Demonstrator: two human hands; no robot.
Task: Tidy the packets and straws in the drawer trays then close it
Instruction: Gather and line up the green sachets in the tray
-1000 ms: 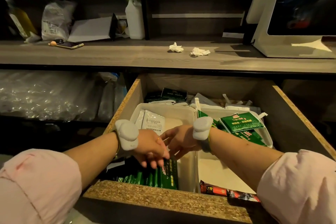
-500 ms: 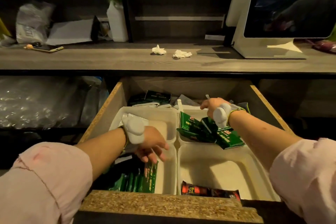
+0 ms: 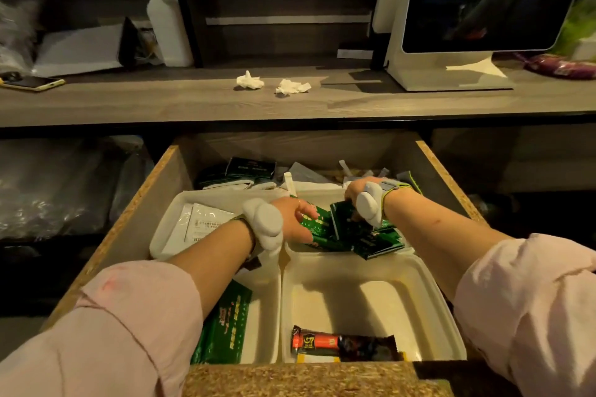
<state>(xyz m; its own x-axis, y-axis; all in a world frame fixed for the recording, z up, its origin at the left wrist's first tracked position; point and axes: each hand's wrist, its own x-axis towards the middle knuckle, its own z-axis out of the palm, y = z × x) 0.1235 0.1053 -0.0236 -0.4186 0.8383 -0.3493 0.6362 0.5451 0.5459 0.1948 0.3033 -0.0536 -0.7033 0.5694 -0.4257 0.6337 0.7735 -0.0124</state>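
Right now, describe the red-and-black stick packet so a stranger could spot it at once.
Look in the open drawer below the grey wooden counter, at the right-hand white tray. Along its near edge lies one long, narrow stick packet. It alone is orange-red and black, marked G7, unlike the green packets nearby.

The packets (image 3: 351,232) are dark green with pale print; the stick packet (image 3: 342,343) is black with an orange-red band. The trays (image 3: 354,300) and sachets (image 3: 206,221) are white. The sleeves (image 3: 532,306) are pale pink. The surface (image 3: 193,100) shows grey wood grain, and the drawer (image 3: 290,379) edge is speckled tan and brown.
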